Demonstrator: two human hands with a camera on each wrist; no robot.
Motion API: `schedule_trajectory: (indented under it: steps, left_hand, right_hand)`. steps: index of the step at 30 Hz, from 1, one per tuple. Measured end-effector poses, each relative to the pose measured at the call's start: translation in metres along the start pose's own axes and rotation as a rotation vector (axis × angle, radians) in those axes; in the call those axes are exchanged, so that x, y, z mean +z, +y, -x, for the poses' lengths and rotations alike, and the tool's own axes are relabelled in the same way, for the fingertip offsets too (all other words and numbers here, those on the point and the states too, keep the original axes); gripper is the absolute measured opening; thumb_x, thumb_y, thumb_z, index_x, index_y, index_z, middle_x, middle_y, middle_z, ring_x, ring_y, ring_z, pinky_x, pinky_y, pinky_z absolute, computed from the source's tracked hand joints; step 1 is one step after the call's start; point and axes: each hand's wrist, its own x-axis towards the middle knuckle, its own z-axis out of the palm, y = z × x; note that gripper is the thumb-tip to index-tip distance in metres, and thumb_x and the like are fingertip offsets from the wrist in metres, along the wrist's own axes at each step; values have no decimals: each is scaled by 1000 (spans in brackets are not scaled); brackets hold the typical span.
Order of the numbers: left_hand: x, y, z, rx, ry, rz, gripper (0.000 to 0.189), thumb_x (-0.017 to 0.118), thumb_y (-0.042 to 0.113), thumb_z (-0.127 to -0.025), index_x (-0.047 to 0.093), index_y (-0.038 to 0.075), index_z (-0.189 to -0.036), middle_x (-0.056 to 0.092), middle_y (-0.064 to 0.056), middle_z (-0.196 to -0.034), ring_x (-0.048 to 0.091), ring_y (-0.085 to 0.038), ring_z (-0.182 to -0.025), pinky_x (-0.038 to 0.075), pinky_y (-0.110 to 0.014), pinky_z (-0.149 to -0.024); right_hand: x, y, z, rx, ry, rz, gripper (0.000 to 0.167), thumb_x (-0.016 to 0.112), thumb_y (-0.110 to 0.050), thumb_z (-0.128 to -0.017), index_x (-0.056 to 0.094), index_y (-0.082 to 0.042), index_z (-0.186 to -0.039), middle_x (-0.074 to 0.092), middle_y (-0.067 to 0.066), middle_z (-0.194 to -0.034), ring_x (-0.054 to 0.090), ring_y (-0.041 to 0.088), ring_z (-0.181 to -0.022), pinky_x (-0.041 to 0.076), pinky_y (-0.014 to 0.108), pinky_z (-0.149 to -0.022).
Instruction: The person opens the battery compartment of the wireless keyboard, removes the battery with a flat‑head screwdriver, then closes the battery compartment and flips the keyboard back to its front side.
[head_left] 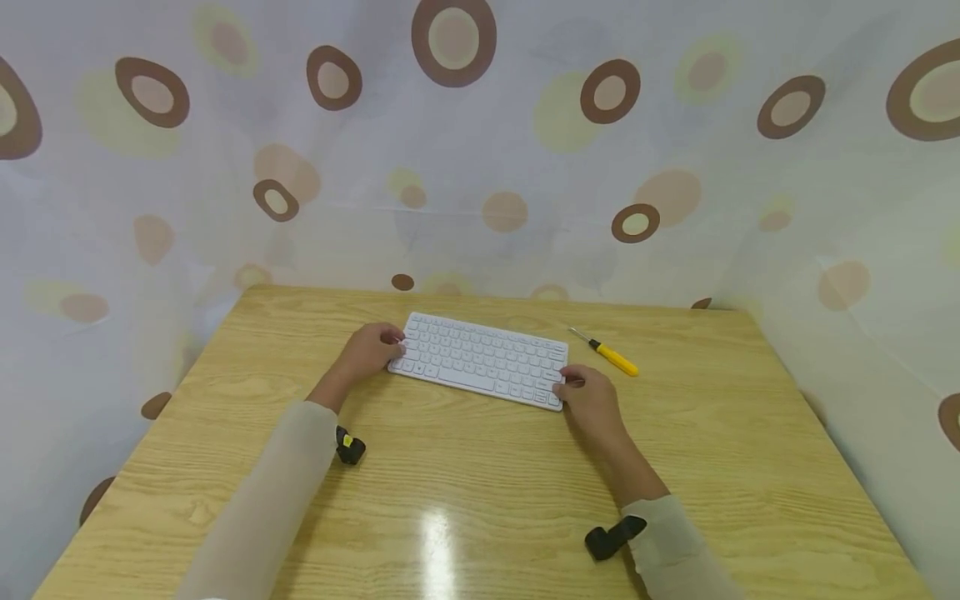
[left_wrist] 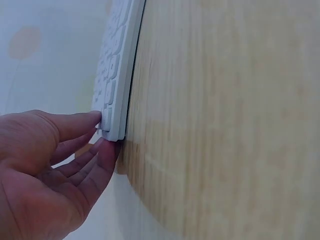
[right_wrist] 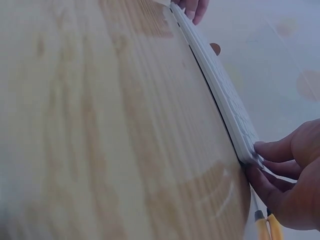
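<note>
High, forward-down head view; two close, low wrist views along the tabletop (head_left: 480, 467) (keyboard (head_left: 480, 358) common to all).

- Keyboard (right_wrist: 222, 85), white, seen nearly edge-on, slanting from 12 toward 4 o'clock
- Right grip (right_wrist: 300, 187) at 4 o'clock, pinching the near end, thumb on top
- Left grip (right_wrist: 194, 8) past 12 o'clock at the far end, mostly cut off
- Screwdriver (right_wrist: 275, 228), yellow-handled, just below the right grip, toward 5 o'clock
- Wooden bench (right_wrist: 115, 130) across 9 o'clock
- Pale spotted cloth (right_wrist: 280, 60) at 2 o'clock
</note>
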Motion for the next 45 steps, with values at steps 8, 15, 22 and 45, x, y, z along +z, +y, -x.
schedule_trajectory:
  steps: [8, 15, 22, 45]
  left_hand:
    - [9, 7, 24, -15, -33, 76, 30, 64, 15, -98, 64, 1, -125, 65, -15, -112, 60, -23, -94, 51, -28, -78]
    - [17, 11, 44, -31, -42, 118, 29, 65, 12, -97, 64, 0, -123, 66, -14, -107, 64, -19, -86, 56, -28, -75]
    - [24, 16, 57, -41, -38, 142, 28, 68, 13, -96, 65, 1, -121, 66, -12, -102, 64, -18, -82, 57, -29, -75]
    - [42, 21, 91, -42, -53, 144, 25, 71, 9, -93, 65, 2, -116, 62, -8, -97, 63, -16, -78, 58, -29, -68]
  right_hand:
    - [-16, 11, -4, -27, -12, 54, 31, 64, -13, -98, 65, 1, -126, 66, 17, -120, 59, 28, -105, 48, 36, -89]
    - [-25, 18, -5, -66, -51, 117, 34, 63, -15, -99, 64, 3, -127, 65, 20, -123, 60, 30, -107, 50, 43, -94]
    - [-33, 22, -3, -92, -69, 138, 33, 63, -14, -98, 64, 3, -127, 66, 20, -121, 61, 31, -107, 50, 43, -93]
    - [-48, 34, 30, -86, -103, 193, 31, 68, -13, -95, 66, 0, -123, 68, 14, -111, 62, 27, -102, 50, 40, -86]
